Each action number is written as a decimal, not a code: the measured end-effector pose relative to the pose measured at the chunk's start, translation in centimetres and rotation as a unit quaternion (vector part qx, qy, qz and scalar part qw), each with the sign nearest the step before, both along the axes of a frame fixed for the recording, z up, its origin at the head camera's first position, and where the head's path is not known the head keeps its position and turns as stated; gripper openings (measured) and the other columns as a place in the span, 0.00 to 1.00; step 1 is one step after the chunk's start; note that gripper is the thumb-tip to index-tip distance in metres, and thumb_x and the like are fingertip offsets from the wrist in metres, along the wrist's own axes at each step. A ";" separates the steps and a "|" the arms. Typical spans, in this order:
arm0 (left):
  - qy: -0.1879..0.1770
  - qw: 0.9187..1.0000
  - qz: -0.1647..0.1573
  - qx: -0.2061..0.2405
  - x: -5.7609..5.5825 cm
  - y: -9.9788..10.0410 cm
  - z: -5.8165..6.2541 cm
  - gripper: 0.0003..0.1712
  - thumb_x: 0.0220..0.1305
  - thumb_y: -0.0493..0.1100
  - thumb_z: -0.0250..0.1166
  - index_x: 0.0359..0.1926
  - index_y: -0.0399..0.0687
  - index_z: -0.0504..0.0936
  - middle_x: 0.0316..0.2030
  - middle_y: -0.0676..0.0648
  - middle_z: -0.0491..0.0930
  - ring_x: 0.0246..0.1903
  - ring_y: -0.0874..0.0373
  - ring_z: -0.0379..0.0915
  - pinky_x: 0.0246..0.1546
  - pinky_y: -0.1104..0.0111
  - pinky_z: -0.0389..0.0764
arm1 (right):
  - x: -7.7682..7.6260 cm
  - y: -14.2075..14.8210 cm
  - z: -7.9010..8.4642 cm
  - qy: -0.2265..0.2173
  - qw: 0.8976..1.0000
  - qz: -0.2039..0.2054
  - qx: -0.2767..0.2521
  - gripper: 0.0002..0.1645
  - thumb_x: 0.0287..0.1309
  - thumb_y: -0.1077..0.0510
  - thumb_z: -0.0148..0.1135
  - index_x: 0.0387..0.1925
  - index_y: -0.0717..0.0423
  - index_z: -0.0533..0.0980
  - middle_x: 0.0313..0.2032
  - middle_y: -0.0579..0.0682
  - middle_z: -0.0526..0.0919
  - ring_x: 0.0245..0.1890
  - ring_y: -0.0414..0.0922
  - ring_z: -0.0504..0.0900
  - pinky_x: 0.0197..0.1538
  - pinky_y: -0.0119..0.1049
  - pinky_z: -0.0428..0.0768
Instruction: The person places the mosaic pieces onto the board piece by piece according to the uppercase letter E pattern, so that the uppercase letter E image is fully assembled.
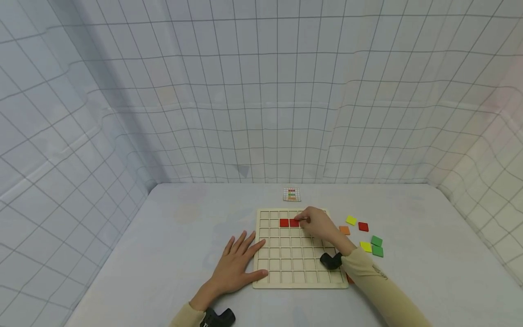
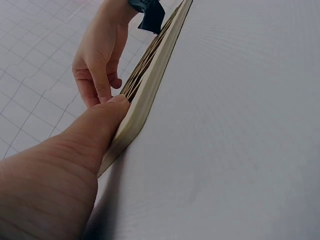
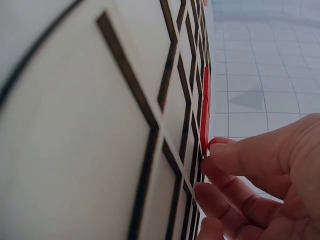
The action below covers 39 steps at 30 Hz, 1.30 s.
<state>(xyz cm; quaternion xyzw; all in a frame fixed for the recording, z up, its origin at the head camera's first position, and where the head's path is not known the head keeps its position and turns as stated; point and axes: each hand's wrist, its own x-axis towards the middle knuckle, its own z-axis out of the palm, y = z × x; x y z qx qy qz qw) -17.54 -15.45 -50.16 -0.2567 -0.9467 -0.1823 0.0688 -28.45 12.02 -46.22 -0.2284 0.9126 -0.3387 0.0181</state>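
Note:
A pale board with a grid of square cells (image 1: 279,263) lies flat on the table. Two red square tiles sit side by side in its upper rows, a left one (image 1: 283,223) and a right one (image 1: 293,223). With bent fingers, my right hand (image 1: 320,225) pinches at the right tile's edge; the thumb and fingertips (image 3: 222,155) meet there in the right wrist view. My left hand (image 1: 234,268) lies spread at the board's left side, its thumb (image 2: 97,120) resting on the rim in the left wrist view.
Right of the board lie loose tiles: yellow (image 1: 351,220), red (image 1: 363,226), orange (image 1: 345,230) and green (image 1: 377,241), several in all. Another orange one (image 1: 350,279) is partly hidden by the right sleeve. Behind the board lies a small card with a coloured grid (image 1: 292,195).

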 end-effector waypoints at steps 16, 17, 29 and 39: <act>0.008 1.000 -0.005 0.005 0.0 0.0 -0.1 0.45 0.60 0.73 0.52 0.71 0.57 0.61 0.71 0.45 0.52 0.71 0.45 0.39 0.65 0.45 0.39 | 2.1 3.4 0.8 0.011 0.993 0.116 -0.015 0.13 0.62 0.62 0.60 0.46 0.65 0.80 0.46 0.56 0.79 0.47 0.54 0.78 0.47 0.44 0.79; 0.009 1.000 -0.005 0.004 0.0 0.0 -0.1 0.45 0.60 0.73 0.52 0.71 0.57 0.61 0.71 0.45 0.52 0.71 0.45 0.39 0.65 0.45 0.39 | 2.3 3.8 0.9 0.010 0.993 0.117 -0.017 0.13 0.63 0.62 0.60 0.46 0.66 0.80 0.46 0.56 0.79 0.46 0.53 0.78 0.46 0.43 0.79; 0.005 1.000 -0.007 0.009 0.1 0.0 0.0 0.45 0.59 0.72 0.53 0.72 0.57 0.60 0.72 0.45 0.51 0.71 0.46 0.39 0.66 0.46 0.38 | 4.0 9.5 1.6 0.011 0.999 -0.052 0.003 0.13 0.62 0.58 0.61 0.46 0.60 0.81 0.43 0.53 0.82 0.38 0.48 0.79 0.38 0.43 0.77; 0.003 1.000 -0.005 0.007 0.0 0.0 -0.1 0.45 0.59 0.73 0.53 0.72 0.57 0.61 0.72 0.45 0.51 0.71 0.45 0.39 0.65 0.46 0.38 | 3.8 13.4 1.6 -0.011 0.977 -0.186 0.103 0.23 0.57 0.51 0.64 0.47 0.65 0.79 0.42 0.63 0.78 0.39 0.57 0.76 0.33 0.47 0.77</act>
